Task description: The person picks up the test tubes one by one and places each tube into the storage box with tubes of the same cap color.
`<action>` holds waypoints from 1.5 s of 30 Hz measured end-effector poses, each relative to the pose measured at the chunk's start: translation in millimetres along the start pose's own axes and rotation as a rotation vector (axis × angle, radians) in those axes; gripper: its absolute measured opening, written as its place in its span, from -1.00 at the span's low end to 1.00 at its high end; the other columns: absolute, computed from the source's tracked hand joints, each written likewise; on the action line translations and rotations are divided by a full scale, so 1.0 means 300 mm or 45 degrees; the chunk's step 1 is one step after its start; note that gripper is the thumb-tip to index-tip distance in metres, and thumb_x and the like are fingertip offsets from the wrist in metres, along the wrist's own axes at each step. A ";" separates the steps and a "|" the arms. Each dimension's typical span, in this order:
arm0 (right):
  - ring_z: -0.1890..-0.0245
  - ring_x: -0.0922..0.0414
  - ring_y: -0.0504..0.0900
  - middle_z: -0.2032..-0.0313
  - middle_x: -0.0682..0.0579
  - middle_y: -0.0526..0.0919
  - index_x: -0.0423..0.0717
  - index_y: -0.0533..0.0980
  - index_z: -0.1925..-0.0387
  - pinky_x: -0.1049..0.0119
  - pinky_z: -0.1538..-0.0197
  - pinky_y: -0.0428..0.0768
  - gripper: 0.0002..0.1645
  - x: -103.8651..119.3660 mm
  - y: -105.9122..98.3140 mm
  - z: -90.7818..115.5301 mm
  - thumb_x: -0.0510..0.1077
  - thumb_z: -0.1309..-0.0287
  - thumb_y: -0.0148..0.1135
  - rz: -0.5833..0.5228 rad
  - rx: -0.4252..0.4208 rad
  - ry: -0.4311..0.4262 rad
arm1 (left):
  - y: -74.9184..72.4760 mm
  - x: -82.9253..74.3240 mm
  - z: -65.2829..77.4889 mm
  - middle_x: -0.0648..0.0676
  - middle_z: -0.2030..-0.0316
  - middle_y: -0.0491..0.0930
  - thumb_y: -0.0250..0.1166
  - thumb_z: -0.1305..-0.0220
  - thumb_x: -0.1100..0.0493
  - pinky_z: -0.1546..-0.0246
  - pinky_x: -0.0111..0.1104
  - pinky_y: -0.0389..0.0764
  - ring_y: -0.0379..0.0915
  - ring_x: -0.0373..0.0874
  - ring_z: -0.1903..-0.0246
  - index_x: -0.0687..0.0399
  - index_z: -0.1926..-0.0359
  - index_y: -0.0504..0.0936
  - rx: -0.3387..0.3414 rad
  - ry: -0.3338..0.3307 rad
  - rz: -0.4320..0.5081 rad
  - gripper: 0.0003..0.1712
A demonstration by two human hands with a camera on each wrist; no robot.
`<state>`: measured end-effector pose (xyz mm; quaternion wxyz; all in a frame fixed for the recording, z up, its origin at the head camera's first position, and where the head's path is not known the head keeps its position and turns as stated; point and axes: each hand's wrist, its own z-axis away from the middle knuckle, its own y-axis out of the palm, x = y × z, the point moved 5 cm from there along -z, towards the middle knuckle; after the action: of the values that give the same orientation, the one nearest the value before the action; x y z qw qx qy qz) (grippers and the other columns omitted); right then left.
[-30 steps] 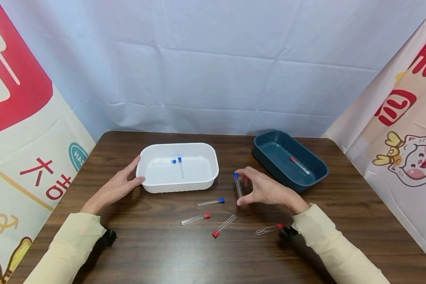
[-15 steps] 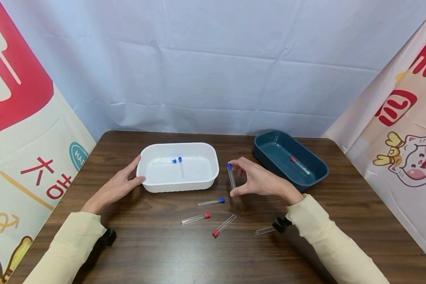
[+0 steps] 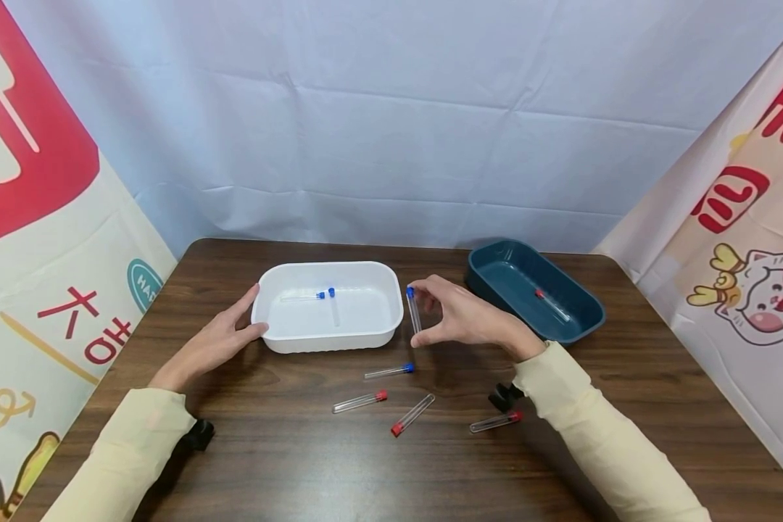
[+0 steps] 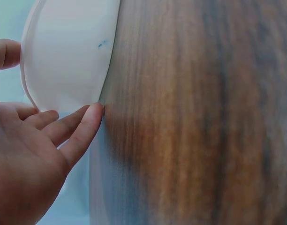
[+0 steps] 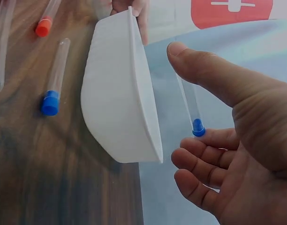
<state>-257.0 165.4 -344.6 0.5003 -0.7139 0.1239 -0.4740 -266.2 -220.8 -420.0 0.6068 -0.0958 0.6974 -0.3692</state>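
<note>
My right hand point(image 3: 466, 319) pinches a clear test tube point(image 3: 415, 313) with a blue cap point(image 5: 198, 127) between thumb and forefinger. The tube stands nearly upright beside the right end of the white plastic basin point(image 3: 329, 344). My left hand point(image 3: 214, 342) touches the basin's left end, its fingers nearly straight and its thumb by the near corner. Inside the basin lie two blue-capped test tubes. Just in front of it, another blue-capped test tube point(image 3: 388, 372) lies on the table.
Red-capped test tubes point(image 3: 359, 402) are scattered over the wooden table point(image 3: 287, 464), one of them below my right wrist. A dark teal basin point(image 3: 509, 312) stands angled at the back right with one red-capped tube inside. A pale cloth point(image 3: 391, 145) hangs behind the table.
My right hand has moved left and away from me with the blue-capped test tube, up to the white basin's right end. My left hand has stayed at the basin.
</note>
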 end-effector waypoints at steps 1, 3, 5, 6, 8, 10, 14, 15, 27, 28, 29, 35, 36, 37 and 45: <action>0.02 0.06 0.55 -0.03 -0.03 0.52 -0.21 0.34 -0.41 0.13 0.00 0.60 0.07 0.003 -0.003 -0.007 0.14 0.01 0.66 0.005 -0.003 -0.003 | 0.000 0.000 0.000 0.22 -0.64 -0.26 0.15 -0.58 -0.02 -0.45 0.25 0.03 -0.24 0.28 -0.58 0.11 -0.67 -0.27 0.000 -0.003 -0.002 -0.03; 0.03 0.07 0.54 -0.03 -0.02 0.52 -0.20 0.35 -0.41 0.15 0.01 0.59 0.07 0.011 -0.009 -0.020 0.13 0.01 0.66 0.012 -0.004 -0.007 | 0.000 0.000 0.000 0.22 -0.64 -0.26 0.15 -0.58 -0.02 -0.45 0.26 0.02 -0.25 0.28 -0.58 0.12 -0.67 -0.27 -0.001 -0.006 -0.006 -0.03; 0.02 0.07 0.53 -0.04 -0.01 0.52 -0.20 0.35 -0.41 0.15 0.02 0.59 0.06 0.017 -0.015 -0.033 0.11 0.01 0.66 0.009 -0.004 -0.017 | 0.000 0.000 0.000 0.22 -0.64 -0.26 0.14 -0.58 -0.01 -0.45 0.26 0.02 -0.25 0.28 -0.58 0.13 -0.66 -0.27 -0.001 -0.006 -0.004 -0.03; 0.02 0.07 0.53 -0.04 -0.01 0.52 -0.21 0.35 -0.41 0.15 0.02 0.59 0.05 0.020 -0.019 -0.040 0.10 0.00 0.66 0.010 -0.006 -0.024 | 0.000 0.000 0.000 0.22 -0.64 -0.26 0.14 -0.58 -0.01 -0.45 0.26 0.01 -0.26 0.28 -0.58 0.14 -0.66 -0.27 -0.001 -0.006 -0.004 -0.03; 0.02 0.06 0.52 -0.03 -0.01 0.52 -0.21 0.36 -0.41 0.15 0.02 0.59 0.05 0.028 -0.026 -0.053 0.08 0.01 0.66 0.008 -0.008 -0.036 | 0.000 0.001 0.000 0.22 -0.64 -0.26 0.14 -0.58 -0.01 -0.45 0.26 0.01 -0.26 0.29 -0.58 0.15 -0.66 -0.27 0.000 -0.008 -0.003 -0.03; 0.03 0.06 0.52 -0.03 -0.03 0.52 -0.23 0.36 -0.41 0.14 0.03 0.59 0.05 0.035 -0.032 -0.068 0.07 0.01 0.67 0.006 -0.009 -0.046 | 0.000 0.001 0.000 0.23 -0.64 -0.26 0.15 -0.58 -0.01 -0.45 0.26 0.00 -0.26 0.29 -0.58 0.16 -0.66 -0.27 -0.001 -0.010 -0.006 -0.03; 0.01 0.01 0.52 -0.04 -0.06 0.52 -0.25 0.34 -0.41 0.14 0.01 0.59 0.05 0.046 -0.039 -0.101 0.07 -0.01 0.65 0.013 0.002 -0.059 | -0.001 -0.001 -0.001 0.23 -0.64 -0.26 0.15 -0.57 -0.01 -0.45 0.27 -0.02 -0.28 0.28 -0.58 0.16 -0.66 -0.26 -0.003 -0.013 -0.015 -0.03; 0.00 -0.02 0.52 -0.04 -0.08 0.52 -0.25 0.33 -0.42 0.13 0.00 0.58 0.05 0.048 -0.041 -0.109 0.07 -0.01 0.65 0.011 0.007 -0.062 | -0.001 -0.001 -0.002 0.23 -0.64 -0.26 0.15 -0.57 -0.01 -0.46 0.27 -0.02 -0.28 0.28 -0.58 0.15 -0.66 -0.27 -0.002 -0.013 -0.017 -0.03; 0.00 -0.05 0.55 -0.09 -0.09 0.52 -0.25 0.33 -0.41 0.12 -0.05 0.59 0.03 0.069 -0.046 -0.209 0.08 -0.05 0.63 -0.006 0.042 -0.042 | 0.002 -0.004 -0.003 0.21 -0.64 -0.26 0.14 -0.58 -0.01 -0.47 0.24 -0.02 -0.28 0.26 -0.59 0.14 -0.66 -0.27 -0.008 -0.014 -0.009 -0.03; -0.02 -0.05 0.54 -0.09 -0.10 0.52 -0.25 0.33 -0.41 0.11 -0.06 0.59 0.03 0.069 -0.045 -0.217 0.09 -0.05 0.63 -0.009 0.045 -0.035 | 0.002 -0.005 -0.002 0.22 -0.64 -0.26 0.15 -0.58 -0.01 -0.46 0.25 -0.01 -0.28 0.26 -0.59 0.15 -0.66 -0.27 -0.008 -0.012 -0.008 -0.03; -0.03 -0.05 0.54 -0.10 -0.10 0.52 -0.24 0.33 -0.41 0.11 -0.07 0.59 0.03 0.068 -0.044 -0.225 0.10 -0.05 0.62 -0.008 0.048 -0.028 | 0.002 -0.005 -0.002 0.22 -0.64 -0.25 0.15 -0.58 -0.01 -0.46 0.24 -0.01 -0.27 0.26 -0.59 0.15 -0.66 -0.26 -0.010 -0.012 -0.007 -0.03; -0.09 0.00 0.52 -0.17 -0.14 0.51 -0.23 0.31 -0.44 0.09 -0.13 0.56 0.04 0.064 -0.031 -0.272 0.13 -0.09 0.59 -0.009 0.082 0.005 | 0.003 -0.006 0.005 0.24 -0.63 -0.23 0.17 -0.57 0.00 -0.45 0.25 0.03 -0.23 0.29 -0.58 0.12 -0.67 -0.25 -0.012 -0.013 0.002 -0.03; -0.10 0.00 0.51 -0.19 -0.15 0.50 -0.23 0.31 -0.44 0.09 -0.13 0.56 0.04 0.064 -0.028 -0.279 0.13 -0.09 0.59 -0.014 0.090 0.006 | 0.003 -0.006 0.005 0.25 -0.63 -0.23 0.17 -0.56 0.01 -0.45 0.25 0.03 -0.23 0.29 -0.57 0.11 -0.67 -0.25 -0.012 -0.014 0.002 -0.02; -0.11 0.00 0.51 -0.19 -0.14 0.50 -0.23 0.30 -0.45 0.09 -0.14 0.56 0.05 0.065 -0.025 -0.285 0.14 -0.09 0.59 -0.012 0.096 0.009 | 0.003 -0.005 0.005 0.25 -0.63 -0.22 0.17 -0.56 0.01 -0.45 0.25 0.04 -0.22 0.29 -0.57 0.11 -0.67 -0.25 -0.013 -0.014 0.000 -0.02; -0.15 -0.04 0.51 -0.18 -0.11 0.50 -0.24 0.25 -0.48 0.08 -0.18 0.54 0.10 0.063 -0.012 -0.329 0.15 -0.10 0.57 0.002 0.116 0.015 | 0.001 -0.002 0.001 0.23 -0.64 -0.24 0.16 -0.57 0.00 -0.46 0.24 0.02 -0.24 0.27 -0.58 0.13 -0.67 -0.25 -0.013 -0.011 0.003 -0.03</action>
<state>-327.3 95.7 -326.3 0.5320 -0.6875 0.1057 -0.4829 -265.9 -220.4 -419.8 0.6098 -0.0995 0.6967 -0.3645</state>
